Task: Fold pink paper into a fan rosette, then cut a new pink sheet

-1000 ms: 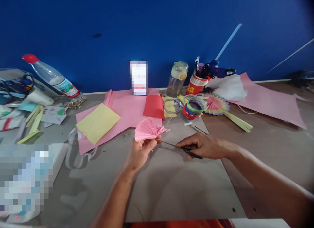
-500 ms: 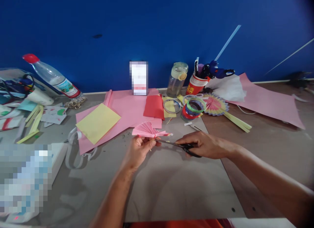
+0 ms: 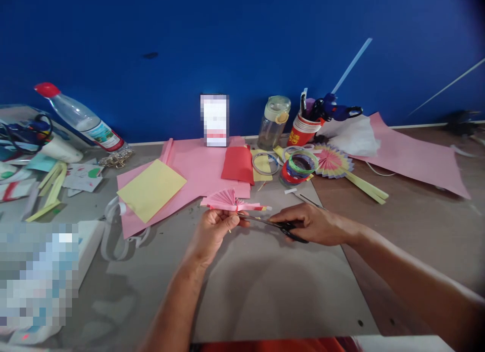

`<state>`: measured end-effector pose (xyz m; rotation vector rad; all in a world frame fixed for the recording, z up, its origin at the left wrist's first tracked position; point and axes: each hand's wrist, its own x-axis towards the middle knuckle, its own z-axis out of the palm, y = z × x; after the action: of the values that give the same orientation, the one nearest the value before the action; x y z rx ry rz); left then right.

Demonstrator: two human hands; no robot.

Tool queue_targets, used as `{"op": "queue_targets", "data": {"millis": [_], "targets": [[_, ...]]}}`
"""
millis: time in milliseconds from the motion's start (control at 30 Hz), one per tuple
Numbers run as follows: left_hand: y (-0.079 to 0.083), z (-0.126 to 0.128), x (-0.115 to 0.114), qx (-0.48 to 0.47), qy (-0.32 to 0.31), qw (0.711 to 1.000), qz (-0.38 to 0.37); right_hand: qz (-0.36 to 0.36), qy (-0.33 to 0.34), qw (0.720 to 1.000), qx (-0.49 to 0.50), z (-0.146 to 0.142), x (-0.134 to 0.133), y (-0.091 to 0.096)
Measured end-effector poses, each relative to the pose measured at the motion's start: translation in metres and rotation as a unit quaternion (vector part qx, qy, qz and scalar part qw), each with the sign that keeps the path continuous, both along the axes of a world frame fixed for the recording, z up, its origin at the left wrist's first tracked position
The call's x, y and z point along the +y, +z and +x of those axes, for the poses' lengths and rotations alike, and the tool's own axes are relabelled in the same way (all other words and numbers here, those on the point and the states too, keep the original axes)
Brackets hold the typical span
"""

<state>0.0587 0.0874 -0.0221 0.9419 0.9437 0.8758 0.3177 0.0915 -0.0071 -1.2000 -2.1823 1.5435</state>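
My left hand (image 3: pixel 214 231) pinches the base of a pink pleated paper fan (image 3: pixel 227 199), which lies tipped almost flat above the grey board (image 3: pixel 273 286). My right hand (image 3: pixel 314 224) grips black-handled scissors (image 3: pixel 271 223). The blades point left and their tips meet the fan's base at my left fingers. Both hands hover over the middle of the table.
Pink sheets (image 3: pixel 197 167), a yellow sheet (image 3: pixel 151 189) and a red folded paper (image 3: pixel 238 165) lie behind the hands. Tape rolls (image 3: pixel 301 165), a finished coloured fan (image 3: pixel 333 161), a red cup of tools (image 3: pixel 303 127), a jar (image 3: pixel 273 120) and a bottle (image 3: pixel 81 118) stand farther back.
The pink fan has tilted from standing upright to lying almost flat. The scissors and my right hand have shifted slightly left and up toward its base.
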Motion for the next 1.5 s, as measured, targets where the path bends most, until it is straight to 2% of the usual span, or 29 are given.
{"op": "queue_targets", "data": {"millis": [267,467,933,1300,1500], "targets": [[0.004,0.002,-0.001,-0.048,0.011,0.999,0.008,-0.035,0.008,0.999,0.007,0.000,0.001,0.001],[0.003,0.003,-0.001,0.022,-0.014,0.999,0.030,-0.040,0.012,0.999,0.009,0.001,0.000,0.001],[0.009,0.002,-0.003,0.042,-0.024,0.999,0.021,-0.073,0.020,0.997,-0.016,0.002,0.001,0.015],[-0.002,0.000,0.001,0.035,-0.027,0.999,0.028,0.018,0.006,0.999,-0.040,-0.003,-0.011,0.024],[0.000,0.002,0.000,0.021,-0.028,0.999,0.014,0.012,0.030,0.999,-0.040,-0.003,-0.011,0.030]]}}
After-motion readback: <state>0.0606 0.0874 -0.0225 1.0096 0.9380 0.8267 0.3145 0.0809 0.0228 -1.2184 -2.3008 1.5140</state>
